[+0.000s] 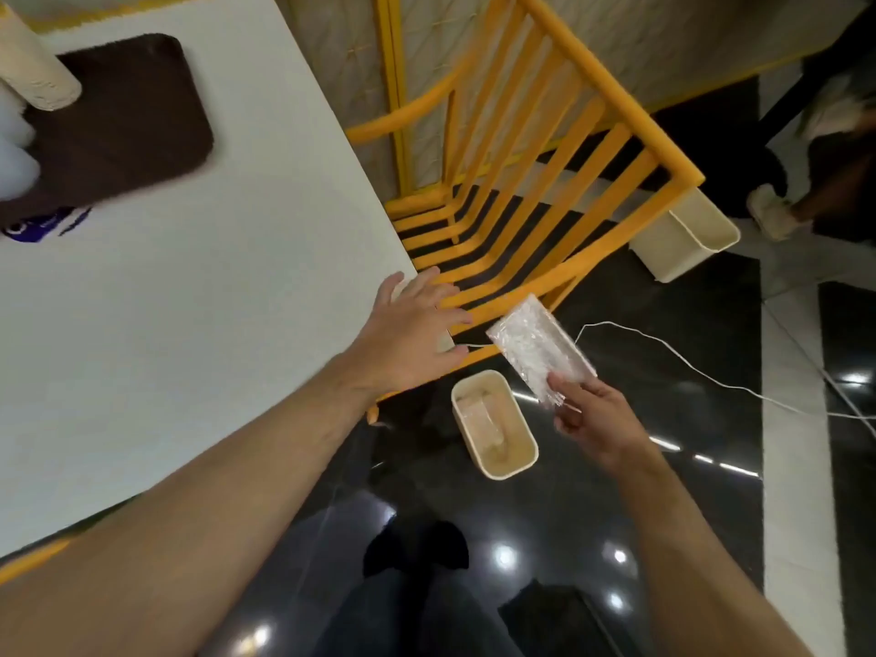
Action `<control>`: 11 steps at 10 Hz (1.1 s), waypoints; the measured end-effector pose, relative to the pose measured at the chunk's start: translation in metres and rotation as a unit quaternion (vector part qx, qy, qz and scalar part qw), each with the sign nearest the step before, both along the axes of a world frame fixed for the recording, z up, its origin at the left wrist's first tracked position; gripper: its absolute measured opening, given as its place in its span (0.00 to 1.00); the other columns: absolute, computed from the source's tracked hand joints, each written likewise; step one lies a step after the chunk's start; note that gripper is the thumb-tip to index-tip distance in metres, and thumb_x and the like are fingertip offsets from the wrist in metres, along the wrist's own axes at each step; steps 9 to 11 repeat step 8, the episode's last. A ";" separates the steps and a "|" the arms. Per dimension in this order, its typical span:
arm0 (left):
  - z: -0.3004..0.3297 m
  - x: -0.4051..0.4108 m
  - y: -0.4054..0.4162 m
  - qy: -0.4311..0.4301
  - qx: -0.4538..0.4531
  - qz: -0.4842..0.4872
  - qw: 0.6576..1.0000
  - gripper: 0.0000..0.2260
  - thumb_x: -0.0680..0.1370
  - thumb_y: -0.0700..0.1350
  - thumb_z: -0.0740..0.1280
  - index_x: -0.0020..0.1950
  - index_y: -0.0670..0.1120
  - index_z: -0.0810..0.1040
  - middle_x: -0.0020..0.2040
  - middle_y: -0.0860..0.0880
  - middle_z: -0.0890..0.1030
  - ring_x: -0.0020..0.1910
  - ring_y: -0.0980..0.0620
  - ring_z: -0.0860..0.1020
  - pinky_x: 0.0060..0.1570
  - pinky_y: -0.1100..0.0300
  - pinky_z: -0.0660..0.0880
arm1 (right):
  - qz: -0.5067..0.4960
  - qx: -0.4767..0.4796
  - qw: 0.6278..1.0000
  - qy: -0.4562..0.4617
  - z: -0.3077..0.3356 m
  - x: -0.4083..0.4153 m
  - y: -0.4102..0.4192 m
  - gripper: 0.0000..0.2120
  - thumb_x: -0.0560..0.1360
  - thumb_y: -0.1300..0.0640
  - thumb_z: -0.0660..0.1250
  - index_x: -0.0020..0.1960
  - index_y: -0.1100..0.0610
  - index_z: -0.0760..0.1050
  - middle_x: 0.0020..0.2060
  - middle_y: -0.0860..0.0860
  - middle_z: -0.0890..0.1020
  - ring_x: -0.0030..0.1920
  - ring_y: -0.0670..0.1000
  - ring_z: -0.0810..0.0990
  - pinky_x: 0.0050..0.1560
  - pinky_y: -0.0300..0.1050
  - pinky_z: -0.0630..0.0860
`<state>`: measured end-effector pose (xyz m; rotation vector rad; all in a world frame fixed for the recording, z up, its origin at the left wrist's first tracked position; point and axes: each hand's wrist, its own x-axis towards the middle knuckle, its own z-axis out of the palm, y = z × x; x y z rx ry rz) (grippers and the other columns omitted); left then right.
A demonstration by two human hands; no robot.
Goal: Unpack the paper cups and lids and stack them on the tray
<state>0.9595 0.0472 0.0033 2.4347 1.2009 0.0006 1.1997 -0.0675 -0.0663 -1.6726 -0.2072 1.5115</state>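
Unlabelled plastic wrapper point(540, 348) in right hand point(592, 419)

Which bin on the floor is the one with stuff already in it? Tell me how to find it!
Find the yellow slatted chair beside the white table. Two cream bins sit on the dark floor; pick the near bin, below the right hand holding a crinkly plastic wrapper. The far bin sits behind the chair.

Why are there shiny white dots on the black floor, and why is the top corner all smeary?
Head view: the dots are ceiling lights mirrored in the glossy floor; the person's foot at top right is motion-blurred; the wide lens bends the table edge.
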 end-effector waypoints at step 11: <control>-0.082 0.004 0.005 -0.014 0.216 -0.047 0.975 0.07 0.74 0.47 0.70 0.51 0.49 0.81 0.52 0.49 0.79 0.63 0.46 0.72 0.70 0.41 0.58 | -0.042 -0.266 0.962 -0.040 -0.312 -0.046 -0.023 0.28 0.75 0.64 0.73 0.72 0.56 0.67 0.59 0.57 0.74 0.54 0.61 0.79 0.39 0.51 0.76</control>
